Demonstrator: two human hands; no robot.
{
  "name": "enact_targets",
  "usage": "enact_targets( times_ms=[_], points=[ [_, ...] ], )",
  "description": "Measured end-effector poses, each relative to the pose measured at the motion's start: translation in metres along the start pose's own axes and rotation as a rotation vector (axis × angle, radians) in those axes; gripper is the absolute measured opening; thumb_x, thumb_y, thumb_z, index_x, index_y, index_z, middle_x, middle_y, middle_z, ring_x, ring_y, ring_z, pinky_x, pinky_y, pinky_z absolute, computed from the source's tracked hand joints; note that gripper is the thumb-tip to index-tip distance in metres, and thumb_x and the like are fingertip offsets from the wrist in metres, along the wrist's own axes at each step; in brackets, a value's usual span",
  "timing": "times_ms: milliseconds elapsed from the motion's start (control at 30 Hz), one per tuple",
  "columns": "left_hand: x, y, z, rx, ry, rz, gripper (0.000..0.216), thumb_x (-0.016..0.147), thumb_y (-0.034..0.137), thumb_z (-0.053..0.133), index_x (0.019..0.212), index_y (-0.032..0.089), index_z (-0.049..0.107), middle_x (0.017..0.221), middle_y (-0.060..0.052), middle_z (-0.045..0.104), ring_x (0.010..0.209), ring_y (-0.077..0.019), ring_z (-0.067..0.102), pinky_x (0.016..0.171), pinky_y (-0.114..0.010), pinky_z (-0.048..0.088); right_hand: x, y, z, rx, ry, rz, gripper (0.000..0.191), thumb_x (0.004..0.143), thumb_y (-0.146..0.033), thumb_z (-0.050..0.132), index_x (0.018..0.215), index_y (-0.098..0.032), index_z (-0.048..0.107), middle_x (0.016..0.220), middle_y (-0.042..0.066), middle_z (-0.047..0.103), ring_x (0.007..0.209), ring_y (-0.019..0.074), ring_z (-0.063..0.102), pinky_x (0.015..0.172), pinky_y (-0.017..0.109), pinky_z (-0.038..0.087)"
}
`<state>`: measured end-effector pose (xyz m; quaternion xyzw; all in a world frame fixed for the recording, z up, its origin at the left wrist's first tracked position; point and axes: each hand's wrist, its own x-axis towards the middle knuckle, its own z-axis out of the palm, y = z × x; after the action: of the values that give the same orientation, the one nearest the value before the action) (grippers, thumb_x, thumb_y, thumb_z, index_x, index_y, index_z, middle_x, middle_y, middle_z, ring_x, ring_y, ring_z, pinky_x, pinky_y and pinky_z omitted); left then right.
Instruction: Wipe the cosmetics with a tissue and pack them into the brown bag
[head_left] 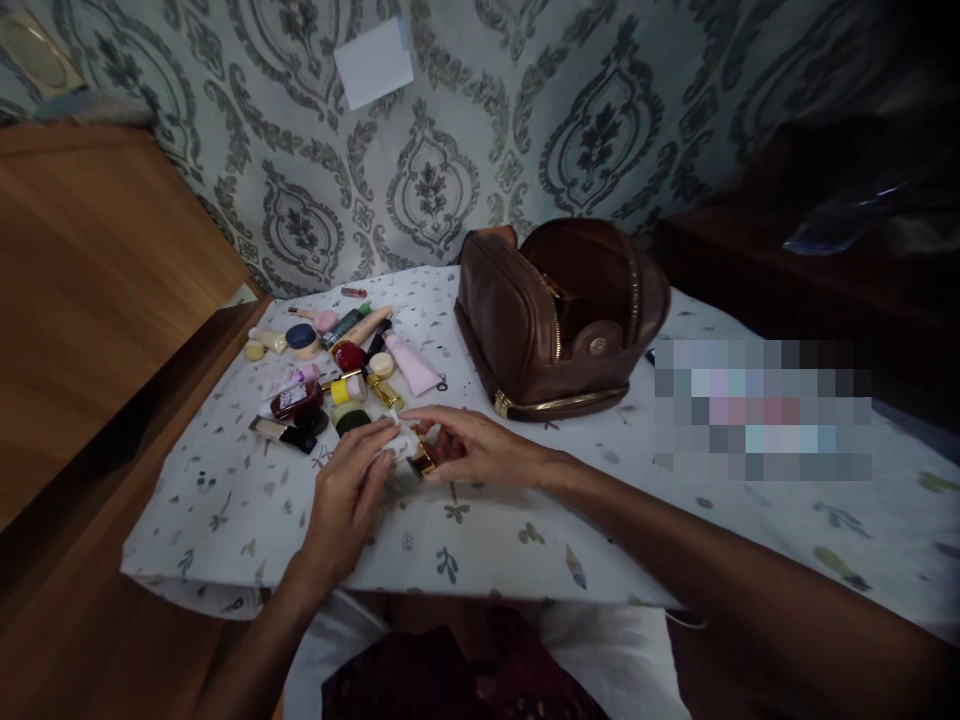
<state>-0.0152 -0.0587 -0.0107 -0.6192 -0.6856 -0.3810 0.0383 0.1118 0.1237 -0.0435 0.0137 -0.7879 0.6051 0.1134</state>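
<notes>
a: fig. 1, lower centre of the frame. which step is shown in hand?

b: a small white-and-gold item [416,452] is held between both hands, just above the printed cloth [525,540]. it is judged to be handled or sorted, apart from the cluster of cosmetics [337,365] at centre left.

a: how are the fingers set?

b: the fingers of the left hand [349,495] are curled narrowly, with their tips closed on the white part. the fingers of the right hand [472,450] are laid out long and nearly flat beside the gold part. whether a grip is made there cannot be told.

a: what is called for by a next move?

b: a light fingertip pinch is judged to be needed, since the item is small, smooth and probably slippery.

a: and the materials?

b: the item is seen as glossy, with a metallic gold end and a pale body. the cluster is made up of tubes, round jars and small bottles, among them a soft pink tube [412,365] and a dark red bottle [298,398]. a domed brown pouch [525,320], leather-like and gold-zipped, is stood unzipped at centre right. the cloth is matt white with scattered sprigs. damask-patterned wallpaper [600,130] is seen behind, and warm wood panelling [90,280] at the left.
</notes>
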Motion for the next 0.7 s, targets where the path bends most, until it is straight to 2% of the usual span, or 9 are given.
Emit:
enact_targets(
  times_ms=[100,167,267,400,567,700],
  points=[
    [-0.005,-0.001,0.002,0.054,0.042,0.099,0.033,0.096,0.012,0.049,0.126,0.022,0.06,0.124,-0.009,0.064,0.117,-0.0192,0.059,0.1,-0.038,0.05,0.001,-0.003,-0.001,-0.114,0.018,0.017,0.06,0.076,-0.035,0.077,0.13,-0.023,0.053,0.089,-0.001,0.06,0.067,0.0107,0.051,0.06,0.024,0.043],
    [-0.009,-0.001,0.004,0.102,0.054,0.202,0.04,0.094,0.008,0.051,0.13,0.022,0.057,0.126,-0.009,0.063,0.12,-0.0205,0.057,0.101,-0.04,0.05,0.001,-0.004,-0.001,-0.155,0.031,0.011,0.053,0.079,-0.037,0.074,0.125,-0.022,0.053,0.082,-0.002,0.058,0.065,0.011,0.05,0.058,0.024,0.042],
    [-0.015,0.001,0.007,0.152,0.029,0.287,0.05,0.092,0.005,0.052,0.139,0.023,0.05,0.131,-0.011,0.062,0.128,-0.0231,0.052,0.104,-0.043,0.05,0.0,-0.003,0.0,-0.185,0.049,0.004,0.042,0.083,-0.032,0.067,0.121,-0.02,0.052,0.082,-0.002,0.055,0.064,0.011,0.049,0.057,0.023,0.041],
    [-0.018,0.0,0.01,0.161,0.018,0.306,0.055,0.093,0.005,0.052,0.143,0.025,0.045,0.132,-0.011,0.061,0.13,-0.0242,0.052,0.102,-0.045,0.052,0.0,-0.002,0.001,-0.178,0.097,0.014,0.038,0.081,-0.028,0.068,0.114,-0.019,0.052,0.087,0.0,0.055,0.067,0.0119,0.05,0.059,0.025,0.043],
    [-0.012,-0.001,0.009,0.114,0.049,0.248,0.047,0.093,0.008,0.053,0.137,0.024,0.053,0.129,-0.011,0.062,0.126,-0.0225,0.055,0.104,-0.042,0.049,0.001,0.0,0.002,-0.076,0.09,0.057,0.043,0.076,-0.031,0.075,0.111,-0.02,0.054,0.076,-0.003,0.053,0.067,0.0129,0.051,0.059,0.024,0.041],
    [-0.001,-0.004,0.003,0.027,0.003,0.046,0.032,0.097,0.017,0.049,0.126,0.021,0.061,0.127,-0.01,0.063,0.119,-0.0202,0.058,0.102,-0.038,0.048,0.0,0.001,0.002,-0.013,0.081,0.064,0.052,0.072,-0.034,0.079,0.115,-0.022,0.052,0.073,-0.005,0.053,0.067,0.0127,0.051,0.06,0.025,0.042]
  ],
)
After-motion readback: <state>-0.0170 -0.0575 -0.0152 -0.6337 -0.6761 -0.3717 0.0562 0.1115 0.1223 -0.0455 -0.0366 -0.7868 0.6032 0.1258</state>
